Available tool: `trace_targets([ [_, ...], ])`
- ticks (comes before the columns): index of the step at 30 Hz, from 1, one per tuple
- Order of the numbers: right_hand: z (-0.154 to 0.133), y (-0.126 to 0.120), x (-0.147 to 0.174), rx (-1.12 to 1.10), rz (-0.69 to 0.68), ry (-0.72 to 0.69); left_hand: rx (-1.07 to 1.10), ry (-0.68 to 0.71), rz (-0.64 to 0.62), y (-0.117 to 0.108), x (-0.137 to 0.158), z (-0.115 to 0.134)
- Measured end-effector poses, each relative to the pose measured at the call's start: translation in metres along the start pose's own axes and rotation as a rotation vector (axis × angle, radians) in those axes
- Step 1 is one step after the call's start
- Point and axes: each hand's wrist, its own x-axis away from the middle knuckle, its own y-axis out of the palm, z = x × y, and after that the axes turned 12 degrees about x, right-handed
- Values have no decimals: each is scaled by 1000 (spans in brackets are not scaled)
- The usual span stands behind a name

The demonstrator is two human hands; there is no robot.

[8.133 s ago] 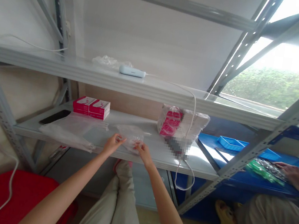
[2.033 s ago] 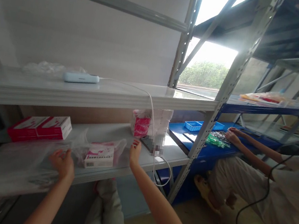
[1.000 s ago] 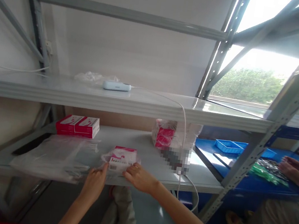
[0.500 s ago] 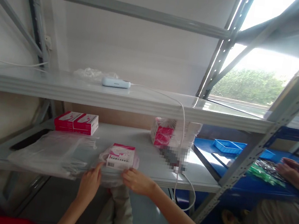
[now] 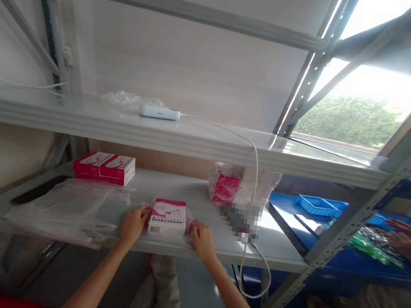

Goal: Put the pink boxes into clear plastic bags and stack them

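A pink and white box [image 5: 168, 216] lies on the lower grey shelf near its front edge, with a clear plastic bag [image 5: 189, 214] around it. At the box's left side, my left hand [image 5: 134, 225] is closed, its fingers pinching the bag's edge. My right hand [image 5: 202, 240] pinches the bag on the other side, a little apart from the box. To the left, a pile of flat clear plastic bags [image 5: 66, 208] hangs slightly over the shelf's front edge. Behind that pile sit pink and white boxes [image 5: 105, 168] banded together.
Plastic-wrapped pink and white boxes [image 5: 226, 185] stand at the back right, by a blurred-out patch. A white cable [image 5: 254, 182] hangs from a light blue device [image 5: 159, 112] on the upper shelf. Right of the rack post, another person's hands [image 5: 410, 246] are near green packets [image 5: 374, 250] and blue trays [image 5: 317, 205].
My hands have moved from the box's front corners to its two sides, pulling the bag outward. The bag now lies straighter around the box. The other person's hands have risen slightly.
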Motion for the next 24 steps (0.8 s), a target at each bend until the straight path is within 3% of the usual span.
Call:
trace_targets([
  [5, 2, 15, -36, -83, 59, -5, 12, -22, 4, 2, -16, 4],
  [12, 0, 30, -82, 18, -123, 130, -274, -59, -59, 10, -29, 13],
  [15, 5, 31, -74, 27, -144, 113, -298, 4, -88, 12, -17, 8],
  [19, 13, 23, -44, -69, -155, -45, -194, 42, -79, 9, 13, -5],
  [24, 15, -3, -18, -197, -86, -71, 43, 156, 118, -8, 46, 1],
])
